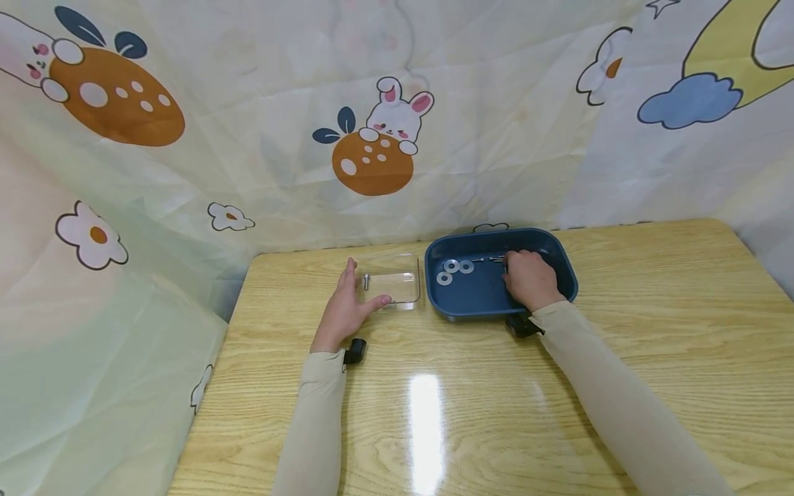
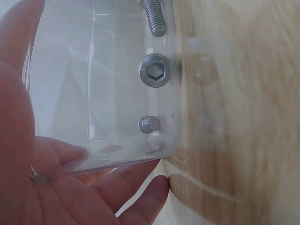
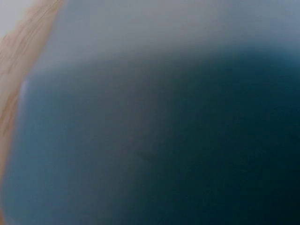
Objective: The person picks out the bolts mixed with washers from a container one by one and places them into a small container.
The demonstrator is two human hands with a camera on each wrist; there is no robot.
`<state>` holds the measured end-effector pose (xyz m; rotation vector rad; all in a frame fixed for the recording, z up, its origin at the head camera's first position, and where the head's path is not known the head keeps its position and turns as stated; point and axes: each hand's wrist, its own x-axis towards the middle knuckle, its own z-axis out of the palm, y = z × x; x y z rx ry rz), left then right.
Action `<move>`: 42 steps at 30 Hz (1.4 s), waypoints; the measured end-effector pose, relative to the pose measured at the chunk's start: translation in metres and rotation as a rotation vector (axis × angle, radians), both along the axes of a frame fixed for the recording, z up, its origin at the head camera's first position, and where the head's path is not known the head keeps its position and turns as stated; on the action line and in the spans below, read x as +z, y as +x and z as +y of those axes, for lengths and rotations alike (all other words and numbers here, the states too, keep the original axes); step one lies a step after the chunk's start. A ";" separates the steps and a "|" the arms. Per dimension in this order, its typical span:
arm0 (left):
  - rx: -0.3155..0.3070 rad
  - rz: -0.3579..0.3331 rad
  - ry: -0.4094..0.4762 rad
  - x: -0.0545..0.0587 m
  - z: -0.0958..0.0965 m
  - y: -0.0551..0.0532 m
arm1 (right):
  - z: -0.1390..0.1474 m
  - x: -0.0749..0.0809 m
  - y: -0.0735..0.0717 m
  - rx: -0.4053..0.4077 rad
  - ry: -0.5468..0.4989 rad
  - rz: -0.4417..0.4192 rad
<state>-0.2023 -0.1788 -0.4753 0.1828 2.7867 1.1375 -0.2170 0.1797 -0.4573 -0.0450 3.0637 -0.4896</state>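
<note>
My left hand (image 1: pixel 343 311) holds the left side of a clear plastic box (image 1: pixel 406 297), its thumb along the front wall and its fingers by the left side. Inside that box, a silver bolt (image 1: pixel 366 282) shows from above. Through the wall, the left wrist view shows a hex-socket bolt head (image 2: pixel 155 71), a threaded bolt end (image 2: pixel 155 21) and a small metal piece (image 2: pixel 149 124). My right hand (image 1: pixel 532 279) reaches into a blue tray (image 1: pixel 477 313), fingers bent down near some small screws (image 1: pixel 496 259). Its fingertips are hidden, and the right wrist view is blurred.
Several flat washers (image 1: pixel 451 266) lie in the left part of the tray. Box and tray stand side by side near the back edge of a wooden table (image 1: pixel 490 406). A printed curtain (image 1: pixel 496 158) hangs behind them.
</note>
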 end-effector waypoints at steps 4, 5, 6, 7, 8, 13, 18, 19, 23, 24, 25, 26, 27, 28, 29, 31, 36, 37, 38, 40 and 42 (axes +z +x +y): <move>-0.001 -0.003 0.005 0.000 0.000 0.000 | 0.000 0.000 0.000 -0.001 -0.005 -0.002; -0.001 -0.006 0.003 0.000 0.000 0.000 | 0.000 0.000 0.000 -0.001 -0.006 -0.004; -0.001 -0.006 0.003 0.000 0.000 0.001 | 0.001 0.001 0.000 -0.001 -0.009 -0.006; -0.001 -0.007 0.001 0.000 0.000 0.001 | 0.001 0.001 0.001 -0.001 -0.014 -0.009; -0.001 -0.008 -0.001 0.000 0.000 0.001 | 0.001 0.000 0.001 -0.001 -0.019 -0.013; 0.003 -0.004 0.006 0.001 0.001 0.001 | 0.001 0.001 0.001 -0.006 -0.031 -0.035; 0.001 -0.001 0.015 0.000 0.001 0.001 | 0.000 0.001 0.001 -0.005 -0.020 -0.048; 0.000 -0.001 0.015 0.000 0.001 0.002 | 0.000 0.001 0.000 -0.006 -0.019 -0.050; 0.000 0.000 0.014 0.001 0.001 0.002 | 0.000 0.001 0.000 -0.012 -0.024 -0.052; 0.001 0.000 0.011 0.001 0.001 0.002 | 0.000 0.001 0.000 -0.011 -0.028 -0.054; 0.002 0.000 0.009 0.000 0.001 0.002 | 0.000 0.001 0.000 -0.011 -0.031 -0.054; 0.002 0.000 0.008 0.000 0.001 0.002 | 0.000 0.001 0.000 -0.008 -0.035 -0.052; 0.003 0.000 0.007 0.000 0.001 0.002 | 0.000 0.001 0.000 -0.006 -0.039 -0.050; 0.003 0.000 0.007 0.000 0.001 0.002 | 0.000 0.001 0.000 -0.003 -0.045 -0.045; 0.003 0.000 0.008 0.000 0.001 0.002 | 0.000 0.001 0.000 -0.001 -0.051 -0.039; 0.003 -0.001 0.008 0.000 0.001 0.002 | 0.000 0.002 0.001 0.005 -0.061 -0.024; 0.003 0.000 -0.001 0.001 0.001 0.002 | -0.001 0.003 0.001 0.025 -0.078 0.018; 0.003 0.002 -0.003 0.001 0.001 0.002 | -0.001 0.003 0.001 0.027 -0.078 0.025; 0.004 0.002 -0.004 0.002 0.001 0.002 | -0.001 0.003 0.001 0.029 -0.079 0.033; 0.005 0.003 -0.003 0.002 0.001 0.002 | -0.001 0.003 0.002 0.031 -0.078 0.058; 0.003 0.008 0.002 0.003 0.001 0.002 | -0.001 0.003 0.003 0.035 -0.078 0.091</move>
